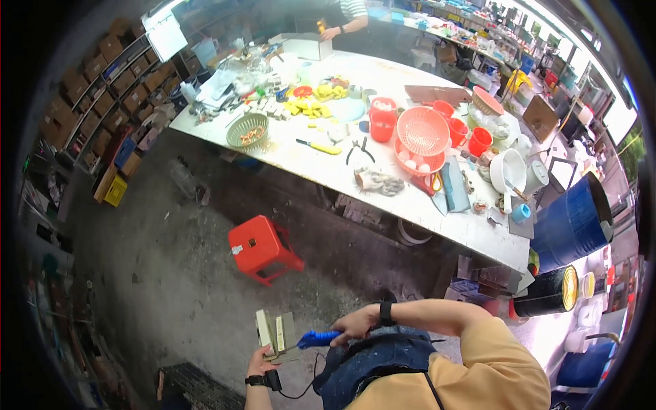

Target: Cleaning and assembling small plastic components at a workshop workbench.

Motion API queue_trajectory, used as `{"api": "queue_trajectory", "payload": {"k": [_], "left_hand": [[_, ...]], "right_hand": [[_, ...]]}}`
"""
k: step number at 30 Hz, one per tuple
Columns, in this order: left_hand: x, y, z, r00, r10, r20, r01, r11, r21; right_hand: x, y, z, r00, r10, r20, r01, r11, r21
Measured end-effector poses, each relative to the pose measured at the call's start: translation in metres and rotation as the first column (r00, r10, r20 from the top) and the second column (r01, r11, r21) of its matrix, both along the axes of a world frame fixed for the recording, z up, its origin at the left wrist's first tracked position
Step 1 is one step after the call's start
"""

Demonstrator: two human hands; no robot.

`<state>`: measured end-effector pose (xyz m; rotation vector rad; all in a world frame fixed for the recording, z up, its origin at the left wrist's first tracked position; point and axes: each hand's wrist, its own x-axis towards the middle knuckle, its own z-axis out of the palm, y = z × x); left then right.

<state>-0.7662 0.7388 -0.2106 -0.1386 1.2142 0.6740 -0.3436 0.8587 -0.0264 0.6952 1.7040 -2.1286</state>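
Observation:
My left hand [260, 362] is closed around the lower end of a pale, cream-and-olive block [279, 334] that looks split into upright slabs with gaps between them. What kind of thing it is, I cannot make out. To its right, my right hand [357, 324] grips a tool with a bright blue handle [318, 339]. The handle points left, toward the block's right side. The tool's working end is thin and too small to name, and I cannot tell whether it touches the block. Both hands are low, in front of my dark blue apron [383, 362].
A red plastic stool [263, 247] stands on the grey floor ahead. Beyond it, a long white worktable [294, 152] carries baskets, red cups, pliers [359, 152], a yellow utility knife [320, 146] and yellow pieces. Blue drums [570, 222] stand at the right. Another person's hand [332, 33] works at the far end.

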Motion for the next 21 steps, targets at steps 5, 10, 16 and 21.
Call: {"api": "queue_trajectory", "payload": {"k": [5, 10, 16, 21], "left_hand": [[0.02, 0.03, 0.018, 0.966, 0.076, 0.247, -0.079, 0.997, 0.003], [0.02, 0.034, 0.031, 0.997, 0.054, -0.056, -0.053, 0.998, 0.022], [0.033, 0.093, 0.031, 0.991, 0.03, 0.133, -0.022, 0.998, -0.06], [0.068, 0.159, 0.068, 0.987, -0.157, 0.046, 0.149, 0.979, 0.142]], "right_hand": [[0.03, 0.004, -0.014, 0.974, -0.212, 0.078, 0.196, 0.964, 0.183], [0.086, 0.014, -0.005, 0.67, -0.738, 0.081, 0.72, 0.673, 0.168], [0.239, 0.041, -0.038, -0.34, -0.94, 0.032, 0.903, -0.317, 0.29], [0.367, 0.076, -0.087, -0.744, -0.667, -0.049, 0.631, -0.724, 0.277]]}}
